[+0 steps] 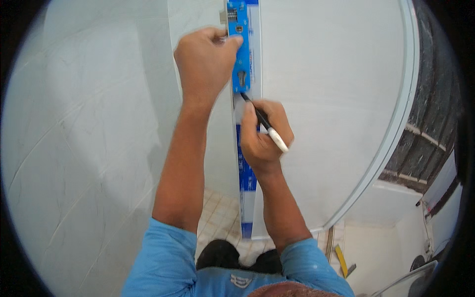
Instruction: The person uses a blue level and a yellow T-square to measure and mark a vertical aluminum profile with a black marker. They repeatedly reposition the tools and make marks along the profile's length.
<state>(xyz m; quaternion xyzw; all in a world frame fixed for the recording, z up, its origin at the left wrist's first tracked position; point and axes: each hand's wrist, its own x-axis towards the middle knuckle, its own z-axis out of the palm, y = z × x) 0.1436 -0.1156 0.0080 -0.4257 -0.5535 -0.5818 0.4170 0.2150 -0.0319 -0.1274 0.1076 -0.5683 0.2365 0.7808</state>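
My left hand [205, 62] grips a blue mortise lock case [241, 59] and presses it flat against the edge strip of a white door [326, 74]. The case has a keyhole-shaped cutout low down and a latch sticking out to the left near its top. In my right hand [267, 136] is a black marker pen [262, 118] with a white end, held slantwise between thumb and fingers. Its tip meets the door right at the lower end of the lock case. Any mark there is too small to make out.
Blue and white protective film [247, 171] runs down the door edge. A pale tiled wall [94, 123] rises on the left. Below are floor tiles [217, 213] and my dark shoes [217, 255]. A yellow tool [341, 260] lies at lower right, beneath a dark barred window [420, 119].
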